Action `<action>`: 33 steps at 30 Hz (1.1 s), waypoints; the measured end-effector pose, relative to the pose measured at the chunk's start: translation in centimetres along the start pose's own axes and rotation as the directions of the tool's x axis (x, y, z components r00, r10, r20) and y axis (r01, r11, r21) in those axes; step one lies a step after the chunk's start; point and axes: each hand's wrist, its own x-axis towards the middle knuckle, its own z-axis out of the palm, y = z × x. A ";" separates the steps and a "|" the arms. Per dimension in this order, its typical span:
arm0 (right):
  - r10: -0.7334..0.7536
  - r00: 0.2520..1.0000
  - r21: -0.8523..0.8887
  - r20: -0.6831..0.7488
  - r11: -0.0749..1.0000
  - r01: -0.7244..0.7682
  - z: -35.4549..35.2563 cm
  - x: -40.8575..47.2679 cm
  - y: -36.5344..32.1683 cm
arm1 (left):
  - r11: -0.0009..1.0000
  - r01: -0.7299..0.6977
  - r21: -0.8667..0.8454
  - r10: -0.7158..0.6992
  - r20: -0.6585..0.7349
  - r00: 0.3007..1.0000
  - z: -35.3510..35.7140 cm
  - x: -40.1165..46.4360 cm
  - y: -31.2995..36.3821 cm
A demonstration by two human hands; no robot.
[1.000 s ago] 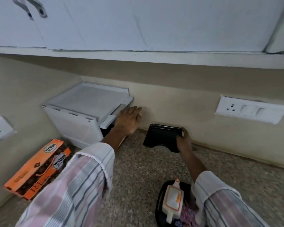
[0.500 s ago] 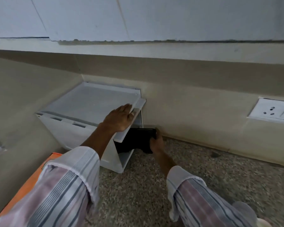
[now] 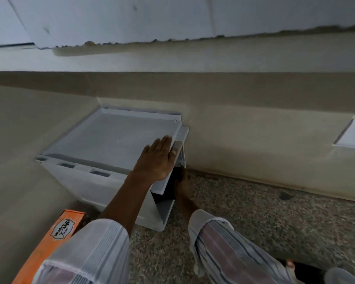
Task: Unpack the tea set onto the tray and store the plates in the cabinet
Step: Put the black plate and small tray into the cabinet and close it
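I record the cabinet (image 3: 111, 140) as white, top and walls alike; its raised flap (image 3: 162, 187) is the same white; the plate (image 3: 168, 193) in its opening reads black. The counter (image 3: 264, 222) is speckled grey-brown stone; the wall (image 3: 254, 119) is plain beige. The box (image 3: 55, 238) is orange with a white-and-black badge (lettering too blurred to confirm). Both sleeves (image 3: 223, 253) show pale fabric with grey-blue and pink stripes; the socket plate (image 3: 353, 136) is white.
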 end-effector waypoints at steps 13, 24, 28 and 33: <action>0.142 0.985 -0.201 0.094 0.972 -0.121 3.7 -0.6 -0.2 | 1.000 0.010 -0.008 -0.010 0.013 1.000 -0.2 -0.3 0.3; -0.018 0.990 0.526 0.139 0.848 -0.058 -4.0 -0.6 -9.3 | 0.998 0.038 -0.044 -0.036 0.045 0.998 -0.6 -0.4 0.6; -0.150 0.978 0.525 0.147 0.850 0.051 -5.1 -1.1 -10.7 | 0.994 0.060 -0.092 -0.056 0.051 0.997 -0.8 -0.7 0.7; -0.128 0.990 0.459 0.051 0.884 0.091 -7.8 -2.0 -11.5 | 0.992 0.077 -0.101 -0.069 0.082 0.994 -1.3 -0.7 1.0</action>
